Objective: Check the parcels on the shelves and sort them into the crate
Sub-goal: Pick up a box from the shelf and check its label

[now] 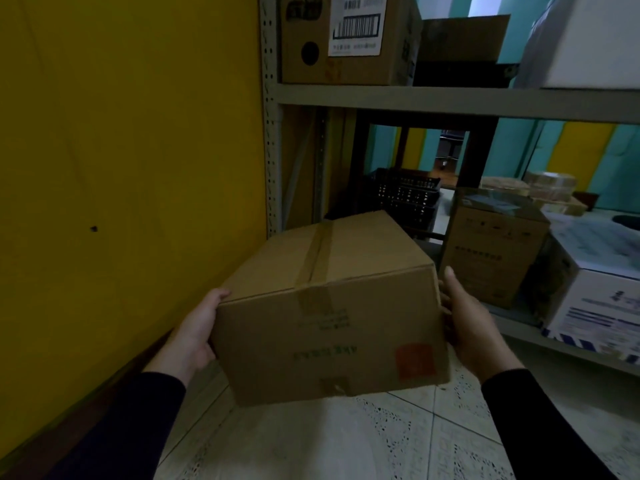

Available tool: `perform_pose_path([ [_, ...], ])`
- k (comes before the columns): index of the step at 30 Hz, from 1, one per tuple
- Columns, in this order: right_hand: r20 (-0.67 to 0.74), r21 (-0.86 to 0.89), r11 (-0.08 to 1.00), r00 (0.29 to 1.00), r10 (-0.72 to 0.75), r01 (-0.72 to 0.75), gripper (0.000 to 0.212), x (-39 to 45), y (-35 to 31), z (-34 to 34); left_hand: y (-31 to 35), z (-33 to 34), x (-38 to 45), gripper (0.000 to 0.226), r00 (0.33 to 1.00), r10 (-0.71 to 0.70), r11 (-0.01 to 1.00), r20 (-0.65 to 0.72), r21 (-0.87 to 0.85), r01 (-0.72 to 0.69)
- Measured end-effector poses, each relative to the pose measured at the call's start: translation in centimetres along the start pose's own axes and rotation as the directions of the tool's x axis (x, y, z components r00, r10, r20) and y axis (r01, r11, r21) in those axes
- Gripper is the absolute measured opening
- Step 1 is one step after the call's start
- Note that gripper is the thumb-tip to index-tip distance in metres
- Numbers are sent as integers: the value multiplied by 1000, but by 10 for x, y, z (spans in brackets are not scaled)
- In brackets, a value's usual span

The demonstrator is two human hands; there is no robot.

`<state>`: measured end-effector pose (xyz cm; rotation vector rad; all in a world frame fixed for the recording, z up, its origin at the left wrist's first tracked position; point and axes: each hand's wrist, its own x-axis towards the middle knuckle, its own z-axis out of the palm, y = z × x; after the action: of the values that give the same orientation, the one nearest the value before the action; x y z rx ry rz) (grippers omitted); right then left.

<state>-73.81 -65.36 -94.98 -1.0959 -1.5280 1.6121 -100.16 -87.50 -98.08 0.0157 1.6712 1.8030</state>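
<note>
Broadly, a yellow wall [131, 150] fills everything beyond the left hand's fingers, running down to a dark skirting above the pale patterned floor tiles [346, 441]. Past both sets of fingertips stands a grey metal shelving unit [450, 100], its perforated upright rising just beyond the left fingers.

On the upper shelf, well above the fingers, sits a brown carton with a barcode label [349, 39]; further to the right of it are a darker open carton [462, 46] and a white box [588, 39] (blurred, so its markings cannot be read).

On the lower shelf, just beyond the right hand's fingertips, stands a tall brown parcel [491, 258] with faint printing on its face. Further out past those fingers lies a white box with blue print [595, 306], and behind it some small wrapped packets [540, 188]. A black slatted crate [405, 199] sits in the dim space behind the shelf, beyond the far edge of the held carton.

Between the two hands is a sealed cardboard box [329, 306], taped along its top seam, with a reddish mark on the near face. It is off the shelf and clear of the floor, tilted slightly.

The left hand [197, 334] presses against the box's left side, thumb lying on the upper edge, fingers tucked behind and underneath, out of sight. The right hand [474, 327] holds the right side, thumb pointing up along the corner and the fingers curling onto the side face.
</note>
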Motion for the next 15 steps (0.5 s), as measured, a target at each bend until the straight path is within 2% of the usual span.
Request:
perform_pose_path([
  [2,132,-20,1000,991,-1,4,59,-6,-14,7,1,5,2,48,1000,17,998,-13,58,-16],
  [4,178,-33,999,984,22,-16,79,-6,-17,8,2,11,1,57,996,63,990,-60,128,-54],
  [6,139,-54,996,987,75,-68,96,-4,-11,11,3,15,-1,60,990,129,976,-65,183,-115],
  [7,76,-77,993,993,92,-86,95,-2,-5,11,4,18,-2,60,986,160,970,-49,193,-148],
  [9,-50,-94,989,993,106,-110,76,1,6,9,5,24,-6,64,980,199,954,-21,233,-189],
  [12,-91,39,985,981,173,-171,43,5,9,3,15,33,-15,57,961,270,937,51,216,-275],
  [14,-103,129,971,971,217,-203,37,8,8,-3,24,33,-19,46,950,305,940,71,135,-312],
  [15,-102,166,961,965,241,-222,37,10,9,-6,26,29,-19,51,947,315,941,58,113,-319],
])
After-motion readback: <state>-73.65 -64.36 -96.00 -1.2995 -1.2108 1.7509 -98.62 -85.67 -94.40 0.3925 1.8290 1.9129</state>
